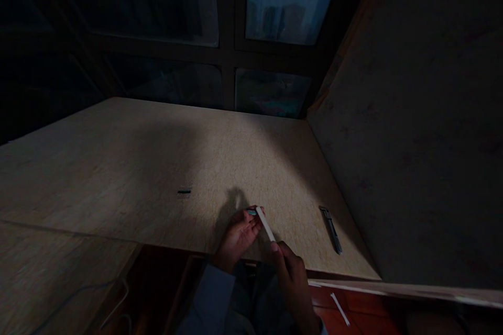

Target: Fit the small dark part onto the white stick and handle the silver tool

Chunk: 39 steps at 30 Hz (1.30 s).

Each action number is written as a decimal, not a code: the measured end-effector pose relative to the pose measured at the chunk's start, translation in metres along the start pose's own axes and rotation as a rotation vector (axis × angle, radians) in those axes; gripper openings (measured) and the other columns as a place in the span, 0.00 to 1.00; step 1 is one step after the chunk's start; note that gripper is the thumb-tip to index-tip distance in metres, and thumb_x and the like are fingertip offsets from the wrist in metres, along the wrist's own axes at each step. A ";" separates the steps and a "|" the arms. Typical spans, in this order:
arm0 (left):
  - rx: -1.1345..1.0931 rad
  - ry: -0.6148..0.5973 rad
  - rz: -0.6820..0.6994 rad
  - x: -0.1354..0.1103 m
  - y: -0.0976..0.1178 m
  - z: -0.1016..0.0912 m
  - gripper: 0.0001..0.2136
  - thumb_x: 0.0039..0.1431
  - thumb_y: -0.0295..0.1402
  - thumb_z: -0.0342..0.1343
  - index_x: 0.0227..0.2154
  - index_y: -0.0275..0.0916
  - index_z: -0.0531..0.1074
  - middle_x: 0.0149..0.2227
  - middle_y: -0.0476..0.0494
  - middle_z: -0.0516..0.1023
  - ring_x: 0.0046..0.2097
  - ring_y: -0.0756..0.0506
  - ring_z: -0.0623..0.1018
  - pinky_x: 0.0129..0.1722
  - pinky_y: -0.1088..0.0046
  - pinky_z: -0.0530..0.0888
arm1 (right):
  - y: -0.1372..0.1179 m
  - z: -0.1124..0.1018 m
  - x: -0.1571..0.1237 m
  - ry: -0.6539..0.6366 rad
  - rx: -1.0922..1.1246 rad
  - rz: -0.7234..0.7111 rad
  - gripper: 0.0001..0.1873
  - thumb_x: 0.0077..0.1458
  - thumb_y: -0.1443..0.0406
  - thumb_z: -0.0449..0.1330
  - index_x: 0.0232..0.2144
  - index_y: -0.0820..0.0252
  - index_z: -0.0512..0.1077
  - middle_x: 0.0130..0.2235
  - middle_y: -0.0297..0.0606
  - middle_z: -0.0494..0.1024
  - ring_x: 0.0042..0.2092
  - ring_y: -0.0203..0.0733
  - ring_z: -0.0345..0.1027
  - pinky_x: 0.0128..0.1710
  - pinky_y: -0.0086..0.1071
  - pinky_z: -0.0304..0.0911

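Observation:
Near the front edge of the table, my left hand is turned palm up, its fingertips closed on a small teal-and-dark piece too small to name. My right hand grips the lower end of a flat pale stick, like a craft stick, between thumb and fingers. The stick's upper end overlaps my left fingertips beside the small piece; whether they touch I cannot tell. Farther left on the table lies a small dark strip. A slim dark tool with a metallic end rests to the right.
The pale marbled tabletop meets a dark wall panel on the right and windows behind. A thin cable hangs at lower left. On the reddish floor lies a white strip. Light is dim.

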<state>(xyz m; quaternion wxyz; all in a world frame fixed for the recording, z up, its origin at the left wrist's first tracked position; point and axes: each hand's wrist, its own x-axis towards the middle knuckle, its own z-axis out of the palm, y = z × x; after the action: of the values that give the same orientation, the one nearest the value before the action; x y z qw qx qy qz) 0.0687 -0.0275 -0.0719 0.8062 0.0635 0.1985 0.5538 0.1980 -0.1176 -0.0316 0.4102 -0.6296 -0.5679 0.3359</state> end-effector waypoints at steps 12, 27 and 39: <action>0.064 -0.062 -0.020 -0.003 0.002 0.001 0.05 0.55 0.29 0.65 0.34 0.33 0.80 0.40 0.38 0.82 0.42 0.44 0.81 0.48 0.67 0.75 | 0.000 0.004 -0.003 -0.014 -0.007 -0.036 0.26 0.64 0.48 0.47 0.24 0.57 0.69 0.20 0.32 0.70 0.23 0.39 0.64 0.25 0.30 0.54; 0.133 -0.090 -0.019 -0.003 0.003 0.003 0.09 0.49 0.32 0.70 0.32 0.34 0.80 0.40 0.39 0.83 0.45 0.42 0.81 0.49 0.66 0.74 | 0.002 0.001 -0.002 0.005 0.023 0.034 0.26 0.64 0.48 0.47 0.23 0.57 0.67 0.19 0.30 0.65 0.22 0.37 0.60 0.23 0.30 0.49; 0.146 -0.082 0.007 -0.004 0.002 0.006 0.10 0.48 0.33 0.71 0.32 0.34 0.80 0.39 0.38 0.83 0.43 0.42 0.81 0.48 0.67 0.76 | 0.003 -0.002 -0.002 0.021 0.018 0.055 0.26 0.63 0.47 0.47 0.22 0.57 0.65 0.20 0.31 0.66 0.23 0.37 0.61 0.25 0.29 0.52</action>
<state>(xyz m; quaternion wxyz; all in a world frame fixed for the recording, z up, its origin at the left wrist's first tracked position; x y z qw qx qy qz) 0.0683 -0.0299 -0.0644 0.8048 0.1454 0.2049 0.5377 0.2007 -0.1199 -0.0339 0.4126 -0.6447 -0.5430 0.3454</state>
